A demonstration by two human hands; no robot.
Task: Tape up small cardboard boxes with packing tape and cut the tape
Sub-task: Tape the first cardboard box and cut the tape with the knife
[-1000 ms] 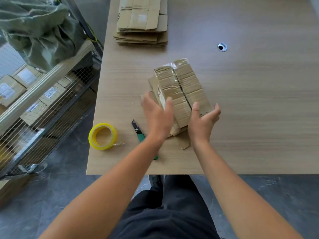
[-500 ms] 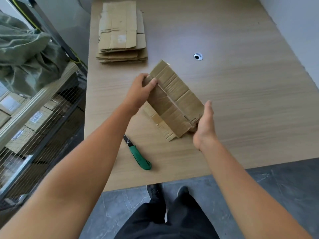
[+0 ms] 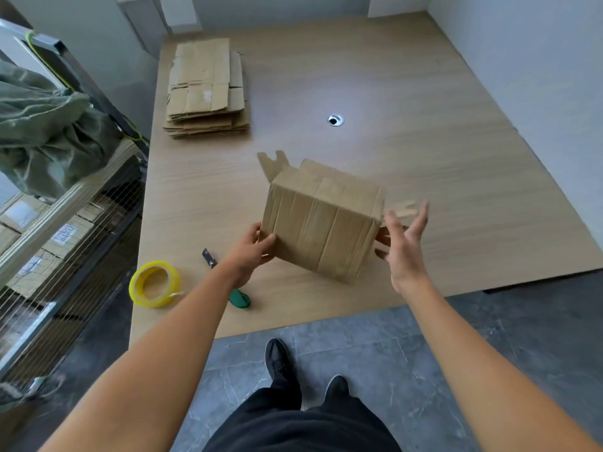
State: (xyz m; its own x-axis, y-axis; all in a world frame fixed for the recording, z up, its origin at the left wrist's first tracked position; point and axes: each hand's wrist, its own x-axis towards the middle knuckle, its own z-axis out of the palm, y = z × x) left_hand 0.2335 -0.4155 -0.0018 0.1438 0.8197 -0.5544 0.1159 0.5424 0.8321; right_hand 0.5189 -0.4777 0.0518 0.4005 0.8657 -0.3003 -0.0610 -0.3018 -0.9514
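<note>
A small cardboard box is held tilted above the wooden table, its loose flaps sticking out at the far end. My left hand grips the box's near-left corner. My right hand is open with fingers spread at the box's right end, close to a flap; whether it touches is unclear. A yellow roll of packing tape lies near the table's front left corner. A green-handled utility knife lies beside it, partly hidden by my left forearm.
A stack of flattened cardboard boxes sits at the table's far left. A cable hole is in the tabletop. A wire rack with boxes and a green sack stands to the left. My feet are on the grey floor.
The box has been turned and lifted, now showing a broad side toward me. My left hand moved from its far end to the near-left corner. My right hand let go and opened.
</note>
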